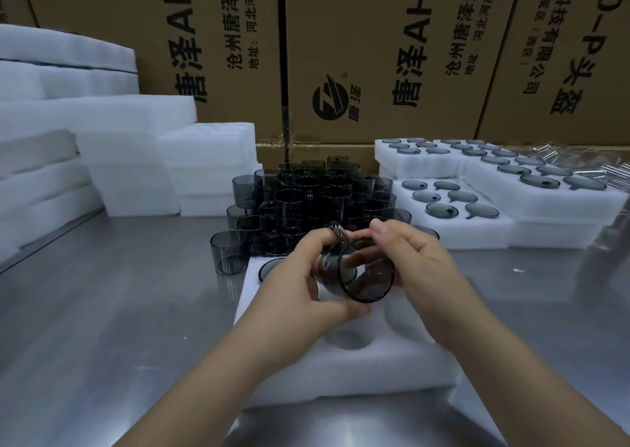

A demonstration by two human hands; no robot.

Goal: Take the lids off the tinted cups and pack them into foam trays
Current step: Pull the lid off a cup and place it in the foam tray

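Observation:
A smoky tinted cup (366, 284) lies on its side between both hands, its open mouth turned toward me, above a white foam tray (341, 368) with round pockets. My left hand (306, 290) grips the cup's body from the left, the thumb underneath. My right hand (419, 266) holds the cup's right side, its fingertips pinching at the far end by a dark ring-like piece (337, 233). One cup (272, 267) sits in the tray's far left pocket. A pile of several tinted cups (306, 204) stands behind the tray.
Foam trays filled with tinted pieces (453, 198) lie stacked at the right. Stacks of plain foam blocks (119, 160) line the left. Cardboard boxes (375, 54) wall off the back. Clear plastic wrap (586, 163) lies at the far right on the steel table (119, 327).

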